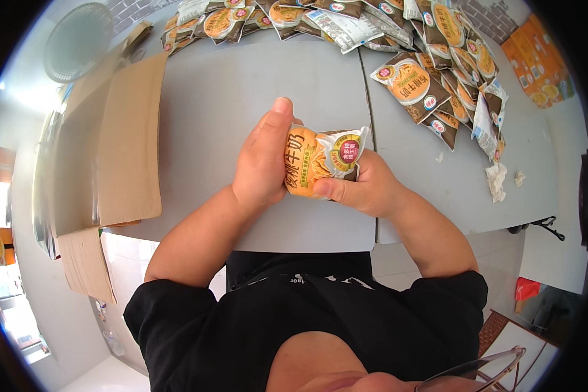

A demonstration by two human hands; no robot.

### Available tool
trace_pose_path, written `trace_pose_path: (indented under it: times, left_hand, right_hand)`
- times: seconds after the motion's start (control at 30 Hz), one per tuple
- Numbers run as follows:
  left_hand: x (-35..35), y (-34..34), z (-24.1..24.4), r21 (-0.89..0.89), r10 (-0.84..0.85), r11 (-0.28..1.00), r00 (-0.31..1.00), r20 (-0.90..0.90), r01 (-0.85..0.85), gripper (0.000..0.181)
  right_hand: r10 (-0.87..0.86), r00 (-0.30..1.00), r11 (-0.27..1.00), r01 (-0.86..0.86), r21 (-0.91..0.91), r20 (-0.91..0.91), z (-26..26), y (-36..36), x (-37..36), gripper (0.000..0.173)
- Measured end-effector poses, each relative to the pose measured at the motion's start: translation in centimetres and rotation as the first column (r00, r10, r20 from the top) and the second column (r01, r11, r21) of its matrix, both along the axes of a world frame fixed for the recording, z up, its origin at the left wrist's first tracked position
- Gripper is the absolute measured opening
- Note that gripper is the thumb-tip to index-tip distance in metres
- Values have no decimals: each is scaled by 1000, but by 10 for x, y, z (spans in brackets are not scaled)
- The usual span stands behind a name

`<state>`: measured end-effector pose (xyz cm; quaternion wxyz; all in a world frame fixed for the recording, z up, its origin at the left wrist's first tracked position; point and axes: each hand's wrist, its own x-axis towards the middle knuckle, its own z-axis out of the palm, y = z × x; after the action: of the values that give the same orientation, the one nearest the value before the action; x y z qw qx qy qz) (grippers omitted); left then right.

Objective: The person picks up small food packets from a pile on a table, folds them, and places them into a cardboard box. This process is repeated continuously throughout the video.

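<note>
Between my two hands is a soft pouch of walnut milk (307,159), orange and white with brown edges and a round red badge. My left hand (267,152) presses against its left end, thumb pointing up and away from me. My right hand (367,183) grips the right end, with the thumb lying across the printed front. The pouch appears lifted above the grey table (206,108); its underside and most of my fingers are hidden. Beyond it to the right, a similar pouch (409,85) rests at the near edge of a heap.
More pouches (284,14) are piled along the table's far side. An open cardboard box (132,142) stands at the left. Crumpled tissue (496,182) lies at the right. A seam (371,117) runs between the table panels. An orange printed carton (536,63) is at the far right.
</note>
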<state>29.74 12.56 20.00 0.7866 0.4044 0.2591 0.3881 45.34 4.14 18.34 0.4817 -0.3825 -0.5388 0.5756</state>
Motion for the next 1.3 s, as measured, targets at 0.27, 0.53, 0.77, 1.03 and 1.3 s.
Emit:
trace_pose_path:
  times: [0.27,0.53,0.77,1.03,1.3]
  left_hand:
    - [3,4,-5,-128,29,991,997,-67,-38,38]
    - [2,5,-12,0,59,998,984,-170,-60,40]
    - [-1,12,-15,203,115,978,944,-311,-52,45]
    - [0,25,-15,604,449,759,866,-219,-241,43]
    - [-7,15,-7,216,-93,963,947,-307,164,47]
  right_hand:
    - [-21,999,979,29,-200,40,19,1,0,31]
    - [-109,991,993,112,-36,82,3,-5,-8,28]
    - [-154,984,987,148,65,88,-2,-4,-14,26]
    - [-547,789,809,412,418,281,2,1,-12,23]
    - [-767,430,603,231,763,476,10,8,4,23]
